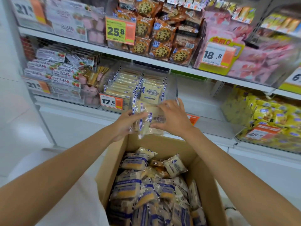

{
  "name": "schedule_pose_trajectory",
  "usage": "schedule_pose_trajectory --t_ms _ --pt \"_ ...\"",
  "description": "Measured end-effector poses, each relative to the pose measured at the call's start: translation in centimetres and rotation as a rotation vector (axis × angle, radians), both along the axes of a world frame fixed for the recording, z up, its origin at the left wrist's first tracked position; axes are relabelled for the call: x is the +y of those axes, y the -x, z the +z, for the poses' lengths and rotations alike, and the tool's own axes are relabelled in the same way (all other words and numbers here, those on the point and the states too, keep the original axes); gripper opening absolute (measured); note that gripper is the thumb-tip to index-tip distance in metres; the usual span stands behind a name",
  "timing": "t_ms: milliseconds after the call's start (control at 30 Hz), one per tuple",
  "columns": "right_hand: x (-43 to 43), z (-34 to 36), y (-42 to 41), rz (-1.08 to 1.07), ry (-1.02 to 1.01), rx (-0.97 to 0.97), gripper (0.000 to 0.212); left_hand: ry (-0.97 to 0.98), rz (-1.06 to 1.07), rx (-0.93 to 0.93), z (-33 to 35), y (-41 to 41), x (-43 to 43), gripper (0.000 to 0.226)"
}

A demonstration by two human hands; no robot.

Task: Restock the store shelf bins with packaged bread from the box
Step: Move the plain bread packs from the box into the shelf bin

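- While the left hand [125, 123] curls its fingers round the left edge of a small bunch of held packets [147, 119], the right hand [172, 118] pinches the right side, thumb underneath and fingers spread over the top.
- The bunch hangs at mid-frame, above the far wall of the cardboard box [114, 160] and just in front of the bread bin [135, 85].
- The cardboard box fills the lower centre with its top open. It is heaped nearly to the rim with loose bread packs [146, 185] in clear wrap with blue-and-white trim, lying at all angles.
- The bread bin is clear-walled and sits at the centre on the lower shelf. It holds matching packs on edge in rows, and the front right pack faces outward.
- A 17.8 price tag [110, 101] is fixed low on the left of the bin's front.
- Just right of it, a neighbouring clear bin [195, 95] shows white shelf through its walls.
- Strawberry-printed boxes [53, 70] fill the bins at left, yellow packs [268, 118] the bin at lower right, cookie packs [156, 38] the bin at upper centre, and pink packs [260, 62] the one at upper right.
- A white shelf lip [146, 61] runs across above the bread bin, with a gap between the lip and the bin's open top.
- Both forearms reach forward along the two sides of the box, and the hands are past its far wall.
- White floor lies open in the left of the frame beside the box.
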State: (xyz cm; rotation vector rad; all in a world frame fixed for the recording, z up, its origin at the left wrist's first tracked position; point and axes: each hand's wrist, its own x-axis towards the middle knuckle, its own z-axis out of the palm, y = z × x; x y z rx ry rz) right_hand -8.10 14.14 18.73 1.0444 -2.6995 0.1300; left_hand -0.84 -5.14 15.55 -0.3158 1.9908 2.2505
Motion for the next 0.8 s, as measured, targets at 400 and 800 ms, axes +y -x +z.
schedule_pose_trajectory --t_ms 400,800 --pt "-3.0 4.5 4.6 0.134 0.096 0.026 0.065 0.479 -0.149 0.243 4.1 5.1 -3.5 0.083" --pt "-9.2 -2.2 18.1 -0.241 -0.359 -0.110 0.111 1.532 -0.189 0.214 -0.5 16.6 -11.4 0.057"
